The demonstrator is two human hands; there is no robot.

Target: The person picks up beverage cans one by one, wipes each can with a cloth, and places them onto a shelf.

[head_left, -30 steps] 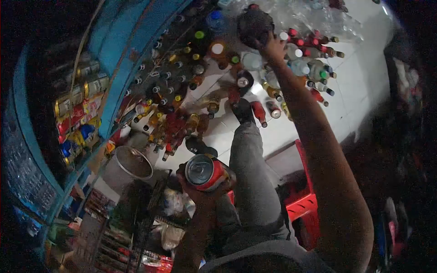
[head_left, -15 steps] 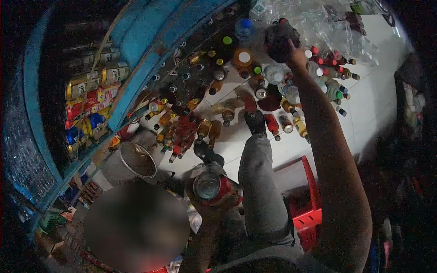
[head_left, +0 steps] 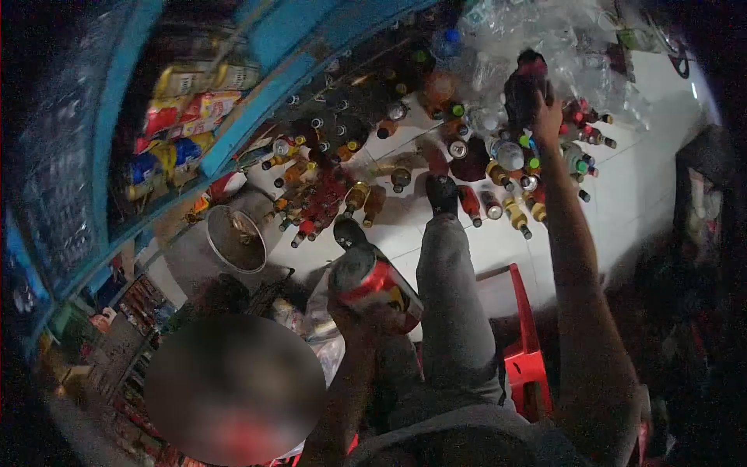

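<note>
My left hand (head_left: 352, 311) is wrapped round a large can (head_left: 389, 292) with a red and white label, tilted above my knees. My right arm stretches forward over the floor. Its hand (head_left: 548, 118) grips a dark object (head_left: 524, 87) with a dull reddish patch; its kind is too dim to make out. Below and around that hand stand many bottles, among them a clear bottle (head_left: 510, 156) and a red-capped bottle (head_left: 577, 117). Clear plastic bottles (head_left: 537, 35) lie heaped just beyond it.
Between my feet and the shelf stand more bottles, including a yellow-labelled bottle (head_left: 356, 198) and a red bottle (head_left: 469, 204). A blue shelf frame (head_left: 226, 144) holds packets at left. A metal bucket (head_left: 237, 237) and a red plastic chair (head_left: 525, 335) flank my legs. A blurred person is at lower left.
My right hand has moved right with the dark object. The can in my left hand has tipped, showing more of its label. The view has shifted slightly.
</note>
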